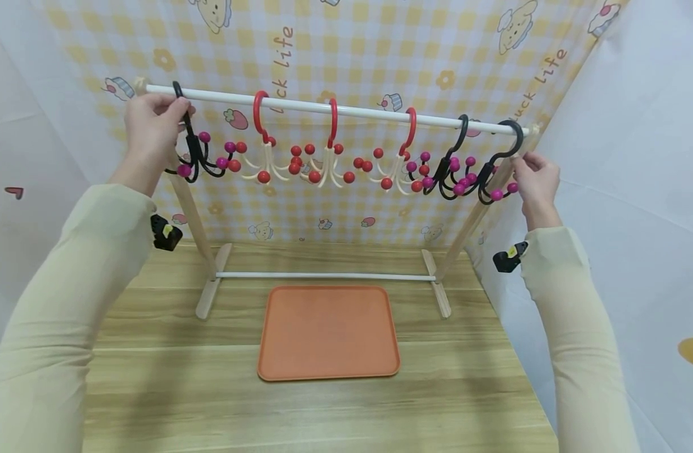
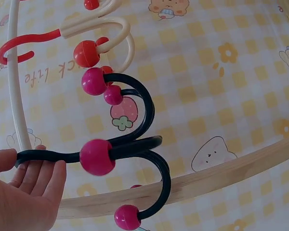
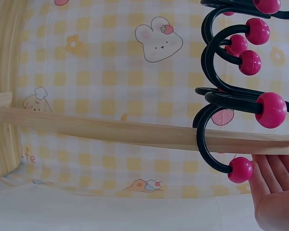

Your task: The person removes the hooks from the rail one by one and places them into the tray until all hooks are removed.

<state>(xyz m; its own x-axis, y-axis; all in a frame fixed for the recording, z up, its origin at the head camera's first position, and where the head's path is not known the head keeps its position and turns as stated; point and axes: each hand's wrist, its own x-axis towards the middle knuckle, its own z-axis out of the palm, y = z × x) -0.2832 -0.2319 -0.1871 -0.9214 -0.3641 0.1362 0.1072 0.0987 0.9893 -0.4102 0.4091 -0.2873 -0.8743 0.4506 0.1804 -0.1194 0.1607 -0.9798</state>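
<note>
Lying bare on the bench (image 1: pixel 153 390), the orange tray (image 1: pixel 329 333) sits below the rail (image 1: pixel 335 110), where each hand's grip, left (image 1: pixel 150 126) and right (image 1: pixel 535 179), clamps a black, magenta-beaded end hook (image 1: pixel 193 151) (image 1: pixel 496 170).

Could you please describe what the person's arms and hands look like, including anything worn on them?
Both arms are covered in long, snug, pale yellow-green sleeves that end at the wrists. The left hand and right hand are bare, with no gloves or rings visible. A small black device with a yellow mark sits under each wrist: left camera and right camera. No cables show.
</note>
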